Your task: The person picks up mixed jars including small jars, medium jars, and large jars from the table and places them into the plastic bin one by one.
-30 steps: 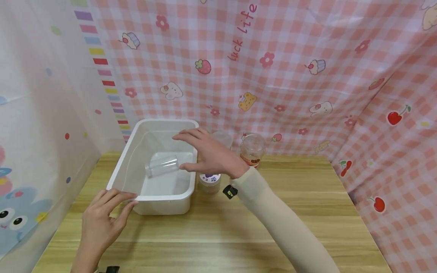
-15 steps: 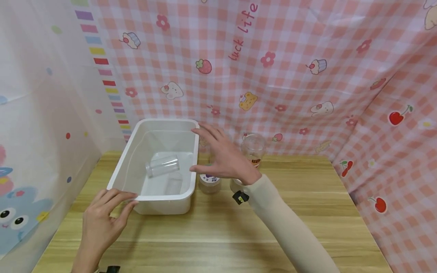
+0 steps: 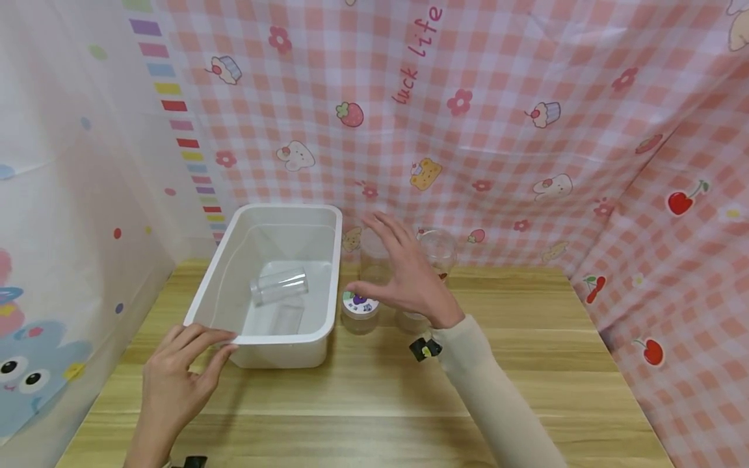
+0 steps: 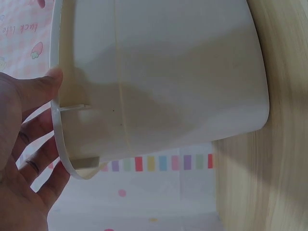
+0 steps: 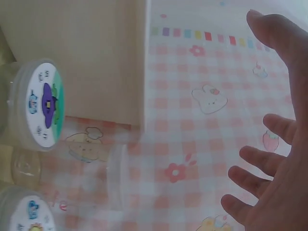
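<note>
My left hand (image 3: 178, 377) pinches the near left corner of the white bin (image 3: 281, 338), thumb and fingers on its rim, as the left wrist view also shows. Inside the bin lie two clear containers, one on its side (image 3: 279, 286) and a fainter one (image 3: 287, 318) nearer the front wall. My right hand (image 3: 412, 276) hovers over the jars right of the bin, fingers spread and holding nothing. Below its thumb stands a jar with a printed lid (image 3: 360, 304); a tall clear container (image 3: 373, 257) is behind it. Another jar (image 3: 413, 322) is partly hidden under the hand.
A large clear jar (image 3: 439, 244) stands at the back, partly behind my right hand. Pink checked cloth (image 3: 497, 156) hangs behind the wooden table (image 3: 497, 390), and white cloth (image 3: 70, 195) hangs at the left. A second printed lid (image 5: 32, 214) shows in the right wrist view.
My right hand has moved right, from over the bin to over the jars. The fainter clear container now shows inside the bin and has shifted slightly left. My left hand has stayed on the rim.
</note>
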Motion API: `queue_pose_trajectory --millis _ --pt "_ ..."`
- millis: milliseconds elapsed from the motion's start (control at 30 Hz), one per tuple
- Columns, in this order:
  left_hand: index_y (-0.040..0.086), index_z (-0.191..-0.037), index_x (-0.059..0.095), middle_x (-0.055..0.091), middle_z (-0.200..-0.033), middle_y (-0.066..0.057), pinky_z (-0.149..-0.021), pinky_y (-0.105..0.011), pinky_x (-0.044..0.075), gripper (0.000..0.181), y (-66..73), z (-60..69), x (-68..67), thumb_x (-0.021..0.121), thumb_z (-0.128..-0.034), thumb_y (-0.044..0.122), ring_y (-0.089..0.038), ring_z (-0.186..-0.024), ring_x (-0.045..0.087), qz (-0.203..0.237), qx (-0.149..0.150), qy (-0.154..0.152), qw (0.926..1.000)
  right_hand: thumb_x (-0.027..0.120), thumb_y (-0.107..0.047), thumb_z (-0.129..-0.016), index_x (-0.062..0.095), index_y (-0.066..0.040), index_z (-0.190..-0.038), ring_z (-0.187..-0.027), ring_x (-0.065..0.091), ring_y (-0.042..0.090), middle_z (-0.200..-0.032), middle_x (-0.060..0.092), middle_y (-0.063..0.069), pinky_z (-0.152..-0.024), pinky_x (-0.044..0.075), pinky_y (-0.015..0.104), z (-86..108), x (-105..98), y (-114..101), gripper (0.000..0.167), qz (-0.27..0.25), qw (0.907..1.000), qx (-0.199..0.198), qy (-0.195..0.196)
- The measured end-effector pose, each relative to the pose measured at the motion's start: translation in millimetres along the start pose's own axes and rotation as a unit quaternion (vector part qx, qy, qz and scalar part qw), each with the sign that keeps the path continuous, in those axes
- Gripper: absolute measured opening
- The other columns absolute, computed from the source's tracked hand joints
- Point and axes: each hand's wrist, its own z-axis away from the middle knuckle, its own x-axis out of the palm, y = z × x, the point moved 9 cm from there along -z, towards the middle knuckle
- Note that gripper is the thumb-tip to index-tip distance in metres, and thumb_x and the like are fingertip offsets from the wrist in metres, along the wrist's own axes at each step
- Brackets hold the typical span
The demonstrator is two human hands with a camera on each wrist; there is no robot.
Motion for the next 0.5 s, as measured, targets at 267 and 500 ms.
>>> queue_pose_trajectory --millis 267,500 --pt "0.013 -0.090 0.081 0.074 -0.083 0.001 -0.063 -0.017 0.034 0.046 1.0 -0.3 -1.0 0.063 -0.0975 0.055 -0.009 -0.076 0.047 0.003 -0.001 0.008 1.0000 0.084 -0.058 -0.077 0.026 -0.029 -0.163 -0.159 0.017 0.029 -0.172 0.018 -0.002 -0.121 0.024 0.066 23.6 3.1 22.5 0.108 -0.030 0.9977 0.061 0.009" --pt "0.013 -0.090 0.081 0.075 -0.084 0.000 -0.063 -0.017 0.034 0.051 1.5 -1.3 0.1 0.059 -0.0988 0.058 -0.010 -0.076 0.048 0.005 0.005 0.011 0.9999 0.086 -0.053 -0.077 0.021 -0.042 -0.161 -0.159 0.016 0.032 -0.172 0.016 -0.007 -0.117 0.027 0.071 47.5 2.1 50.5 0.107 -0.075 0.9908 0.110 0.026"
